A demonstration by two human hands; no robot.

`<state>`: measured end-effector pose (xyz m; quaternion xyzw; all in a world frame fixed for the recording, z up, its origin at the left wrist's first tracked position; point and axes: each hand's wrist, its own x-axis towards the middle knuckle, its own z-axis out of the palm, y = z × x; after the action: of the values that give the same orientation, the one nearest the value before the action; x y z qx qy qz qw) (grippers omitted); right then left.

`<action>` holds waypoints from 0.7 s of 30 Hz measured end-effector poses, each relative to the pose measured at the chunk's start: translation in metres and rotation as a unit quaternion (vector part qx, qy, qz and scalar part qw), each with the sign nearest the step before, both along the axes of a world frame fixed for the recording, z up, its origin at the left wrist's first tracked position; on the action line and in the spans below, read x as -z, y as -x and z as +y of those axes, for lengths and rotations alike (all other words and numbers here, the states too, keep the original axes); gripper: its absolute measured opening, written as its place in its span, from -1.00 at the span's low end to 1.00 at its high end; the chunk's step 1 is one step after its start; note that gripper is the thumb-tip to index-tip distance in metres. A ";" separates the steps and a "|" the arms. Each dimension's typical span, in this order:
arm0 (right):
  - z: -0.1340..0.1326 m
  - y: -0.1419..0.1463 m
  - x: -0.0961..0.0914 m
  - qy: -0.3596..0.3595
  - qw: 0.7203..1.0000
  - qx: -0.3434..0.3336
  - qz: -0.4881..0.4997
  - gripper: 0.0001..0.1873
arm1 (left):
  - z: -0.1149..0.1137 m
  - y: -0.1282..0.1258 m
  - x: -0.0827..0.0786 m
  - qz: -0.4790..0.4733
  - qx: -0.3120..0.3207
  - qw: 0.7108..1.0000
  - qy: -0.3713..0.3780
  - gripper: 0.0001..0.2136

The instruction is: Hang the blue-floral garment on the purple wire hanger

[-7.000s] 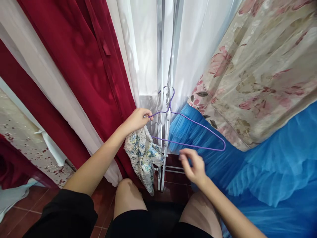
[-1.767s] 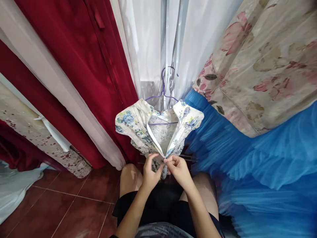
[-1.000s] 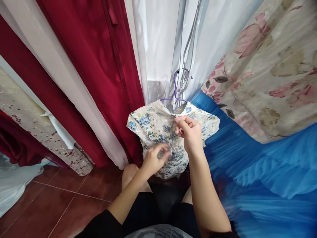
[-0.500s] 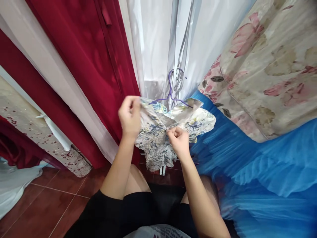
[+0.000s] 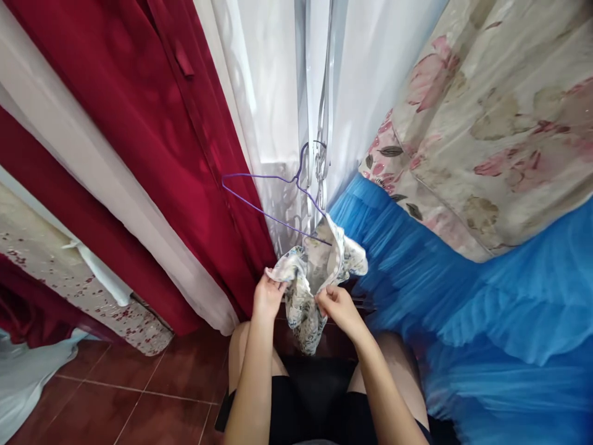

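Note:
A small floral blouse (image 5: 303,303), cream with blue and grey print, hangs by one shoulder from the right arm of a purple wire hanger (image 5: 264,213). The hanger's left arm is bare. My left hand (image 5: 269,298) pinches the blouse's loose left edge between thumb and fingers. With bent fingers, my right hand (image 5: 336,306) grips the front edge of the cloth below the neck opening. Both hands are below the hanger, apart from it. The hanger's hook is caught at a metal chain (image 5: 319,157) among white straps.
Long red fabric (image 5: 185,136) and white fabric (image 5: 278,80) hang behind and to the left. On the right are blue tulle (image 5: 403,266) and a floral cloth (image 5: 491,142). Beneath lies a red tiled floor (image 5: 171,371), with my knees at the bottom.
The blouse's left shoulder has come off the hanger, leaving that arm bare and tilted. My left hand has moved down and right with the cloth; my right hand has shifted lower, still gripping.

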<state>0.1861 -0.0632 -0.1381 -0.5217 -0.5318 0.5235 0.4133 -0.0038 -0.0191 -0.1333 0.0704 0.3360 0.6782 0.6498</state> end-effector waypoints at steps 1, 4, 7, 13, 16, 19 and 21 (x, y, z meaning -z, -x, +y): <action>-0.005 -0.008 0.004 0.003 0.999 -0.021 -0.038 -0.80 | -0.011 -0.013 0.002 0.014 0.032 0.999 -0.011 -0.85; -0.019 -0.023 0.002 -0.045 0.992 -0.089 -0.081 -0.72 | -0.036 -0.046 -0.008 0.142 0.129 0.976 -0.105 -0.80; -0.026 -0.026 -0.011 -0.091 0.989 -0.111 -0.023 -0.79 | -0.049 -0.064 -0.029 0.356 0.178 0.890 -0.221 -0.77; -0.033 -0.054 -0.044 -0.043 0.993 -0.086 0.069 -0.67 | -0.056 -0.065 -0.035 0.514 0.281 0.738 -0.335 -0.67; -0.038 -0.087 -0.074 -0.010 0.985 -0.163 0.049 -0.68 | -0.063 -0.061 -0.012 0.508 0.397 0.677 -0.355 -0.64; -0.029 -0.124 -0.107 -0.013 0.978 -0.204 -0.034 -0.73 | -0.063 -0.054 0.002 0.574 0.400 0.614 -0.366 -0.75; -0.010 -0.148 -0.125 -0.051 0.981 -0.169 -0.074 -0.74 | -0.058 -0.048 -0.002 0.616 0.363 0.594 -0.368 -0.81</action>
<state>0.3340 -0.0733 -0.0127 -0.4398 -0.6678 0.5177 0.3044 0.0439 -0.0767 -0.1312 0.8208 0.3245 0.2476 0.3996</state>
